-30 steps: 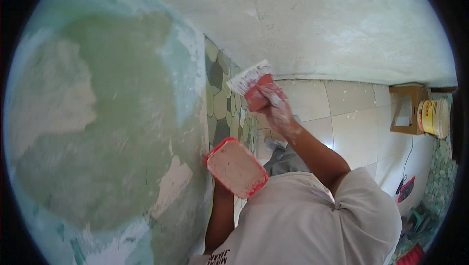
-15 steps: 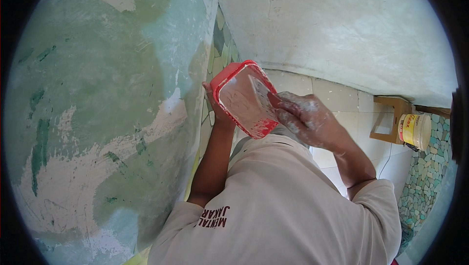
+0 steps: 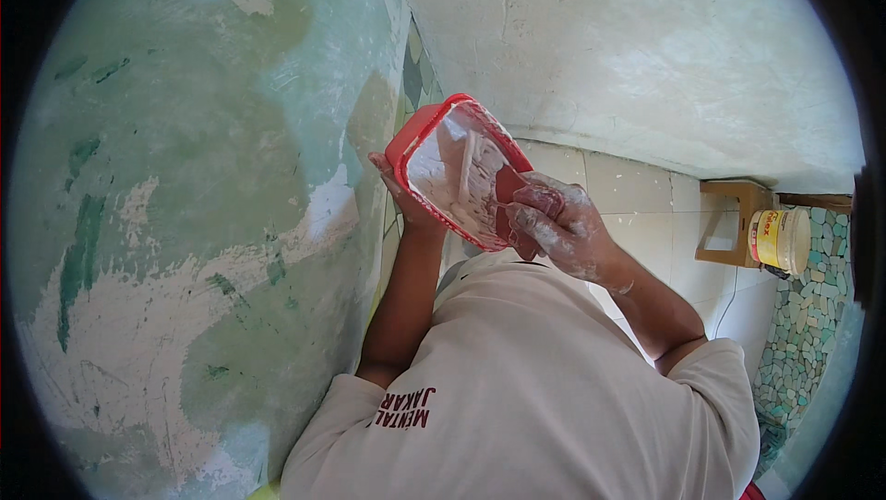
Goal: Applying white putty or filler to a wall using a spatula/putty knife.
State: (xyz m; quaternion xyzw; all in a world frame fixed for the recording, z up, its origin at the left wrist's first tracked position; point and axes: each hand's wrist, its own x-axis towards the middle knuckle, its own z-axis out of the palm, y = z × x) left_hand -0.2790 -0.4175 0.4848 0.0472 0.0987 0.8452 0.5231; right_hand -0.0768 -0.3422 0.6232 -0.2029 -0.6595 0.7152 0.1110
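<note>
My left hand [image 3: 406, 194] grips a red plastic tub [image 3: 413, 137] from its left side, and most of its fingers are hidden behind the tub. The tub is tilted, its opening facing up toward me, with pale filler paste [image 3: 459, 177] spread inside and smeared on the rim. My right hand [image 3: 565, 225], coated in white paste, is closed round a reddish putty knife [image 3: 509, 188]. The knife's blade lies inside the tub, at its right side, with a ridge of paste along its edge.
Close on my left stands a green wall [image 3: 203, 131] with pale filler patches. A whitish wall [image 3: 646, 48] rises ahead. On the tiled floor [image 3: 637, 188] at the right are a brown stool [image 3: 738, 188] and a yellow-labelled bucket [image 3: 796, 240], near pebble-patterned tiles [image 3: 803, 334].
The putty knife has moved through the paste, gathering a thick ridge of it. The tub has shifted slightly up and left, and my right hand is lower against its near right rim.
</note>
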